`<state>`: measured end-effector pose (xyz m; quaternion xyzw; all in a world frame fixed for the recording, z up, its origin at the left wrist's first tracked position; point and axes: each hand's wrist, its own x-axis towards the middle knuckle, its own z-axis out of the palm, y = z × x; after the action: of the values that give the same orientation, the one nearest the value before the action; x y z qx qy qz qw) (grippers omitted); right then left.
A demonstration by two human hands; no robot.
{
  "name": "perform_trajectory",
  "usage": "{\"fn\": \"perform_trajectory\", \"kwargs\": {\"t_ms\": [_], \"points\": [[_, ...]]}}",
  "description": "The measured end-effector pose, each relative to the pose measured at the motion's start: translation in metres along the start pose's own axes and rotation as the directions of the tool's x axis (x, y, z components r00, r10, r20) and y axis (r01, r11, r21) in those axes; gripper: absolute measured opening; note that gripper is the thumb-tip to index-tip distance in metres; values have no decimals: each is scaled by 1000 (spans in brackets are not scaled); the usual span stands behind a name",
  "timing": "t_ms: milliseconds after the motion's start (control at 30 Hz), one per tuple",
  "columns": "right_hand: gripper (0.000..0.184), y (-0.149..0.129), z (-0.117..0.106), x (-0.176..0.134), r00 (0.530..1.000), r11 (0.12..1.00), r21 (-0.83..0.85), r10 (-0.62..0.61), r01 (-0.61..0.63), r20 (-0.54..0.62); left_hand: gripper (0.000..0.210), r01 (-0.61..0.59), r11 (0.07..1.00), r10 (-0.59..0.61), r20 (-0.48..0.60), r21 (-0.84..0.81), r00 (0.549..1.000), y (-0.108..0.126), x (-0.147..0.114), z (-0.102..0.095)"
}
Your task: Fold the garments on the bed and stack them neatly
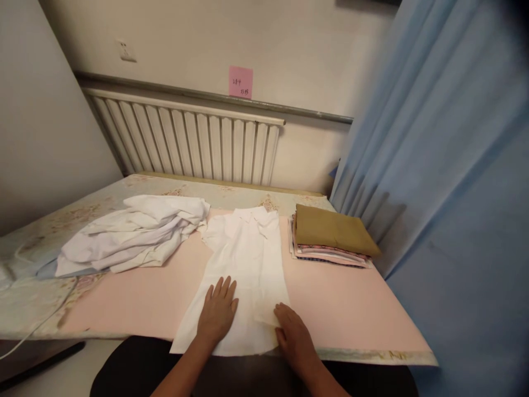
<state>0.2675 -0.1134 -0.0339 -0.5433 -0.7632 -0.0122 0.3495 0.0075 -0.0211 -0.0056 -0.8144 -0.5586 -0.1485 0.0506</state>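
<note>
A white collared shirt point(243, 253) lies spread out in front of me, its collar away from me and its hem at the table's near edge. Flat on the lower left part of the shirt rests my left hand point(218, 311), fingers stretched out. At the shirt's lower right edge, my right hand point(294, 333) has its fingers on top and thumb below, with the fabric's edge between them. A small flap of cloth is turned over beside those fingertips.
A crumpled heap of white clothes point(136, 234) lies on the left. To the right sits a stack of folded fabrics topped by a mustard-brown piece point(334, 229). Pink sheeting point(334, 309) covers the table. A blue curtain point(454, 193) hangs along the right; a radiator point(198, 140) stands behind.
</note>
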Motion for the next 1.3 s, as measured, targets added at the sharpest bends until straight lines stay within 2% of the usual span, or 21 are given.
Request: {"fn": "perform_trajectory", "kwargs": {"t_ms": [200,433,567,800,900,1033,1167,1300], "points": [[49,5,-5,-17,989,993,-10,118,-120,-84,49,13,1000,-13,10,-23,1000,0,1,1],[47,5,-10,-17,980,984,25,178,-177,-87,49,27,998,-25,27,-55,999,3,2,-4],[45,-2,-15,-8,990,993,-30,115,-117,-82,50,15,1000,-15,28,-27,999,2,2,-4],[51,-6,-14,12,994,988,-124,-90,97,66,49,-8,1000,8,-19,-4,1000,0,1,-2],[46,3,-21,12,983,978,-104,-180,181,27,48,-23,1000,24,-37,21,999,-1,0,-1],[51,18,-40,6,963,961,-108,-263,255,-64,47,-24,999,26,-54,28,998,-2,0,2],[45,28,-50,-4,958,953,-133,-280,271,-57,48,-16,1000,17,-54,25,998,-2,0,3],[37,30,-45,-12,963,959,-131,-260,249,-71,48,-16,999,18,-42,39,999,-2,0,2]]}}
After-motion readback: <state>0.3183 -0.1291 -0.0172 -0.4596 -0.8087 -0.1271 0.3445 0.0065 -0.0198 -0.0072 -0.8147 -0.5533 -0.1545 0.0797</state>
